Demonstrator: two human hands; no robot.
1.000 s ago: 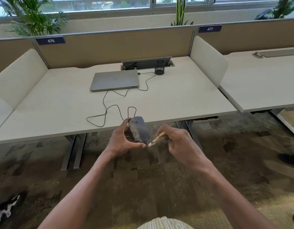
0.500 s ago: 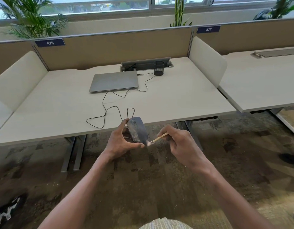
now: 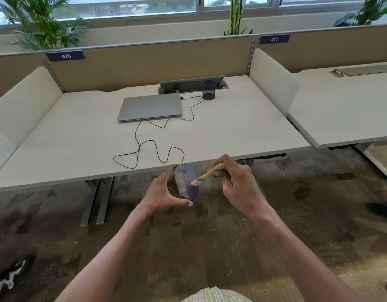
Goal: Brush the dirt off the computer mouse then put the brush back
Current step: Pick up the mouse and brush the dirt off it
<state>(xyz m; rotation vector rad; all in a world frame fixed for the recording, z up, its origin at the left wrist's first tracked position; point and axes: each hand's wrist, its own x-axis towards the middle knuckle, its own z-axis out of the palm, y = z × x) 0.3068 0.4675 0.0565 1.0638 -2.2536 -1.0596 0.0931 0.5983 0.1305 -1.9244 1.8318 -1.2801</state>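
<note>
A dark grey computer mouse (image 3: 186, 182) with pale dust along its left side is held in front of the desk edge, over the floor. My left hand (image 3: 164, 192) grips it from the left and below. My right hand (image 3: 236, 182) holds a small brush (image 3: 206, 175) with a wooden handle; its pale bristles touch the right side of the mouse. The mouse's black cable (image 3: 149, 149) loops across the desk to the closed laptop (image 3: 150, 107).
The white desk (image 3: 231, 131) carries a black mesh pen cup (image 3: 209, 90) beside an open cable tray (image 3: 191, 83). White side dividers stand left and right. A second desk (image 3: 345, 105) lies to the right. Desk legs (image 3: 96, 199) stand below on patterned carpet.
The brush tip has moved up from the mouse's lower end to its right side. My right hand rose slightly; my left hand keeps the mouse in much the same place.
</note>
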